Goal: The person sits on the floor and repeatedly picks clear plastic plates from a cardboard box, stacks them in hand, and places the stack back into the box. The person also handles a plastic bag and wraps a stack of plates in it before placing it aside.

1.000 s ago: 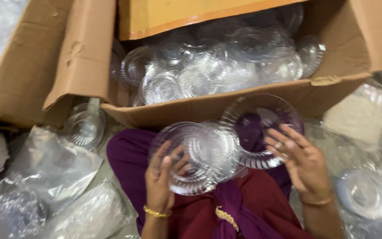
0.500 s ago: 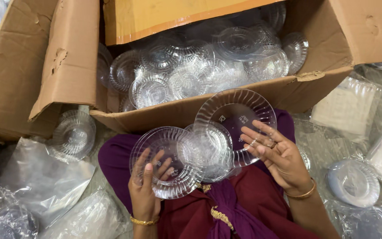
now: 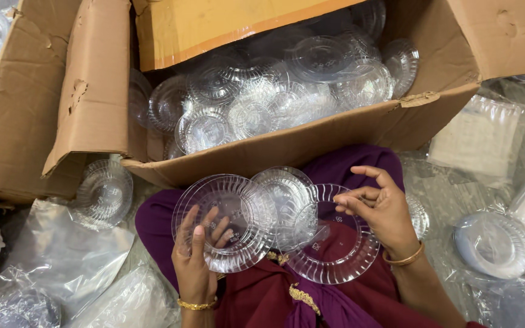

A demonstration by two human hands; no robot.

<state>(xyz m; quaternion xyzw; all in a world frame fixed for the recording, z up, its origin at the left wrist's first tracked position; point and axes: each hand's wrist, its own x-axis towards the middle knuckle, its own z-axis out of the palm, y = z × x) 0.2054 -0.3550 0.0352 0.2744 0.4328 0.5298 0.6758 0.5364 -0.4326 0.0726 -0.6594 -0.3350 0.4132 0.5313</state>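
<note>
Over the lap, just below the open brown cardboard box point(image 3: 311, 140), both hands are working a small fan of clear ribbed plastic plates. Left hand point(image 3: 197, 258) is lying fingers-spread under the left clear round plate point(image 3: 223, 222), cupping it from beneath. Right hand point(image 3: 379, 209) is pinching the rim of the right clear plate point(image 3: 335, 249) between thumb and fingertips, other fingers curled loose. A third clear plate point(image 3: 284, 197) is sitting between them, overlapping both.

Step looks like separating or sorting plates, judging by the fan. Next move would need a firm rim grip: thin, glossy, slippery plastic, radial ridges, shallow dished shape.

Box is holding many more of the same plates, jumbled. Crinkled transparent plastic bags point(image 3: 62, 267) are lying on the floor around the lap.
</note>
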